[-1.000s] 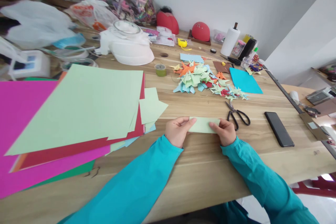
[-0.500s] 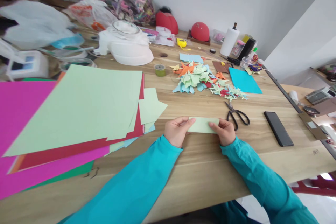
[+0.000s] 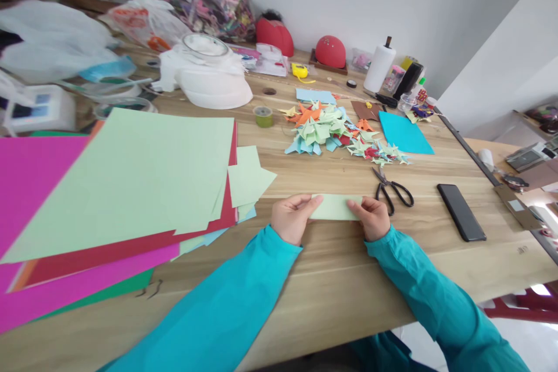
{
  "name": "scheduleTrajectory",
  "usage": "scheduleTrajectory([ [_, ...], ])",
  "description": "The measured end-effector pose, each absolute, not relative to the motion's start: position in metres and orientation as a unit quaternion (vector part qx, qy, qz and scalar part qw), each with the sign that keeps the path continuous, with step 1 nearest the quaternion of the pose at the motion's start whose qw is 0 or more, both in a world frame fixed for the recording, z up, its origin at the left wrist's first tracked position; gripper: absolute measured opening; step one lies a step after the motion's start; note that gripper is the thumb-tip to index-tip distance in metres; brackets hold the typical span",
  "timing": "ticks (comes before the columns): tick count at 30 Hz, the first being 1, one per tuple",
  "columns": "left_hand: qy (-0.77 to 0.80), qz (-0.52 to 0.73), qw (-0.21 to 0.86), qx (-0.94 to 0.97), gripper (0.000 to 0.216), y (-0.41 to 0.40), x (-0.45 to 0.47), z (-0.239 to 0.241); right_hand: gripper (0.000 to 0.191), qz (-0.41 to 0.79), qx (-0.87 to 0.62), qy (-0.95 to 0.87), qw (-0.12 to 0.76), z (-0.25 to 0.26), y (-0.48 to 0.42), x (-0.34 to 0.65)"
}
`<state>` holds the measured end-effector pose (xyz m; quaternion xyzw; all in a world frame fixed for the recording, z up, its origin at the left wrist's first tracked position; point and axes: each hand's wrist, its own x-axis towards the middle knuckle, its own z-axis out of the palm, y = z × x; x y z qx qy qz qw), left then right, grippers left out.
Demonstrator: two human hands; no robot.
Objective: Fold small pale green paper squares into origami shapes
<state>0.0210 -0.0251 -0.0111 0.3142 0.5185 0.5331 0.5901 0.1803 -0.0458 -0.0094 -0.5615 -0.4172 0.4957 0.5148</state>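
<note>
Between my two hands is a pale green folded paper strip [image 3: 335, 207], held out lengthwise just over the table. My left hand [image 3: 293, 216] pinches its left end, thumb on top and fingers behind. The right end is gripped the same way by my right hand [image 3: 373, 218]. Black-handled scissors [image 3: 387, 190] lie beside my right hand with their blades toward the back. Beyond the strip sits a heap of folded paper stars [image 3: 320, 129] in green, orange, blue and red. Small green paper squares [image 3: 250, 183] lie to the left of my left hand.
Large coloured sheets [image 3: 143, 174] are stacked on the left. A black phone [image 3: 461, 212] lies at right. Behind stand a green tape roll [image 3: 263, 117], white caps [image 3: 213, 84], a yellow tape measure [image 3: 300, 71] and a white bottle [image 3: 379, 67]. A turquoise sheet [image 3: 405, 132] lies back right.
Both hands keep their hold on the green strip in almost the same place. The whole view has shifted very slightly; nothing on the table has visibly moved.
</note>
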Motion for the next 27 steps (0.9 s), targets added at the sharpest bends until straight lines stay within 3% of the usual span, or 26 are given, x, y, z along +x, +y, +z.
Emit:
scheduleTrajectory([
  [27,0.532,0.534,0.545,0.367,0.026,-0.0259,0.0205,-0.0026,0.033,0.468,-0.582,-0.432,0.507,-0.0059,-0.0452,0.1792],
])
